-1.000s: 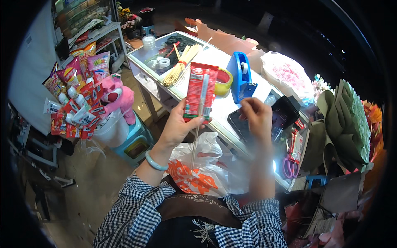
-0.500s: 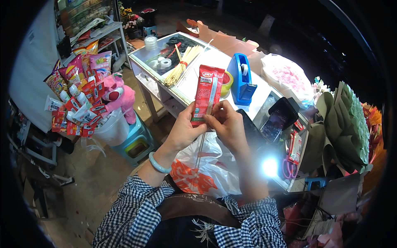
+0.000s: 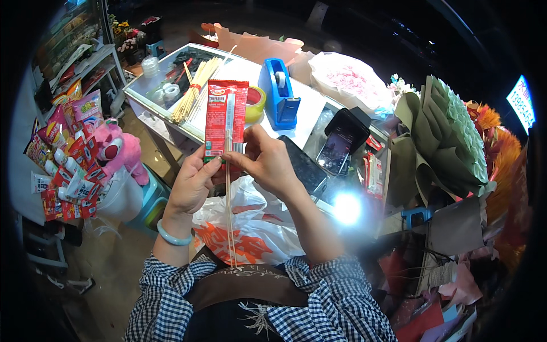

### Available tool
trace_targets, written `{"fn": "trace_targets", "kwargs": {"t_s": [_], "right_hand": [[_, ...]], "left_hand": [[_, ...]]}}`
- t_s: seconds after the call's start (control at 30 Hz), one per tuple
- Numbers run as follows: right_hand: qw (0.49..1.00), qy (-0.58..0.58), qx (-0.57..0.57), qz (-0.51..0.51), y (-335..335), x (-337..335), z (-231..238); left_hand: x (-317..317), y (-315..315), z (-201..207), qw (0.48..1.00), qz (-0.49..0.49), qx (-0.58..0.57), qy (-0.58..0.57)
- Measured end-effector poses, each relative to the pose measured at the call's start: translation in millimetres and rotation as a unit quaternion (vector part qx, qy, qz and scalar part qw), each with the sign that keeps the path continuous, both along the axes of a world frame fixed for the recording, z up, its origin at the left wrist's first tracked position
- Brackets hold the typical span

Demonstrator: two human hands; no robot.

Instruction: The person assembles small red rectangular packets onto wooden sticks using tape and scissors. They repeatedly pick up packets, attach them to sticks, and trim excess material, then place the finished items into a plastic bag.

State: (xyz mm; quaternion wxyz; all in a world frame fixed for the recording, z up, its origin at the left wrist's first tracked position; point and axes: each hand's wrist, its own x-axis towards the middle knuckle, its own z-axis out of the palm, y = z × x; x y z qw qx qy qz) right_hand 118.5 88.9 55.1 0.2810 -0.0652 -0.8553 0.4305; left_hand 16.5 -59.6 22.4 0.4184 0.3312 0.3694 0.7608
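Observation:
Upright in front of me is a red snack packet (image 3: 217, 122), its back toward me. A pale strip, perhaps tape, runs down its face, and thin wooden sticks (image 3: 229, 216) trail from its lower edge toward my lap. My left hand (image 3: 191, 181), below a pale green bangle (image 3: 174, 236), is closed on the packet's lower left corner. The thumb of my right hand (image 3: 269, 162) presses the sticks against the packet's lower right, fingers curled behind. Under both hands lies a white plastic bag (image 3: 265, 208) with orange print.
A glass-topped table (image 3: 165, 108) carries bundled sticks (image 3: 196, 91), a yellow tape roll (image 3: 255, 105), a blue tape dispenser (image 3: 280, 97) and phones (image 3: 302, 165). Wrapped bouquets (image 3: 439, 142) crowd the right. At left, a snack bouquet with a pink plush toy (image 3: 122, 151) rests in a white bucket (image 3: 122, 196).
The view has turned right, so the table and hands appear farther left. The packet and sticks now stand straighter. Both hands keep their hold.

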Motion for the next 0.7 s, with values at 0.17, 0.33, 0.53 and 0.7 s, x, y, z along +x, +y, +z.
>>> {"fn": "trace_targets", "kwargs": {"t_s": [0.17,0.33,0.53,0.7], "right_hand": [[0.983,0.025,-0.152,0.098,-1,-1,-7],[0.983,0.036,-0.149,0.104,-3,7,1],[0.987,-0.008,-0.094,0.131,2,16,14],[0.983,0.011,-0.081,0.163,-4,9,10]], "left_hand": [[-3,-1,3,1.000,-0.006,-0.006,-0.013],[-8,-3,2,0.998,-0.045,-0.036,-0.018],[-11,0,11,1.000,0.000,-0.012,0.010],[-7,7,14,0.998,0.038,0.020,0.039]]}}
